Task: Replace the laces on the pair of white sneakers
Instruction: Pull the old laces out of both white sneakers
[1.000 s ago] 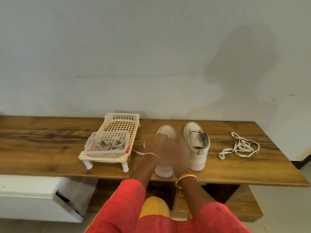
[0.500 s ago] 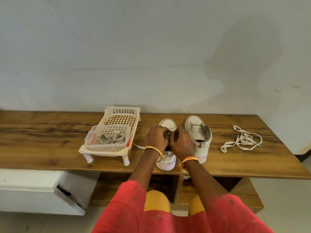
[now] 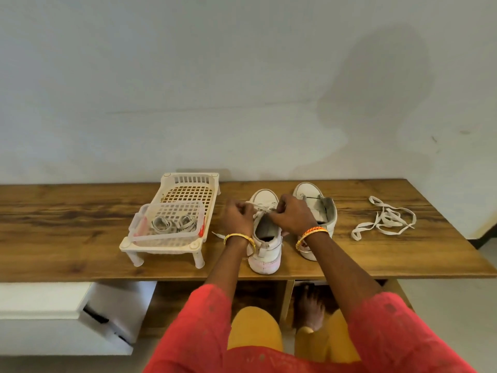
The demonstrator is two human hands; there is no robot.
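Two white sneakers stand heel-toward-me on the wooden table [image 3: 67, 238]. The left sneaker [image 3: 265, 238] still has a white lace [image 3: 262, 208] across its eyelets. My left hand [image 3: 238, 216] pinches that lace on the shoe's left side, and my right hand [image 3: 291, 215] pinches it on the right, above the tongue. A loose end of the lace [image 3: 218, 234] trails on the table to the left. The right sneaker [image 3: 320, 208] has no lace. A loose white lace [image 3: 384, 223] lies in a tangle at the right of the table.
A cream plastic rack on legs [image 3: 172, 238] stands left of the shoes, with a clear basket [image 3: 166, 224] on it holding coiled grey-white laces [image 3: 172, 223]. The wall runs behind the table. A white box [image 3: 53, 305] sits below at left.
Both hands have moved apart from the middle of the left sneaker to its two sides, drawing the lace outward. The view has shifted slightly downward.
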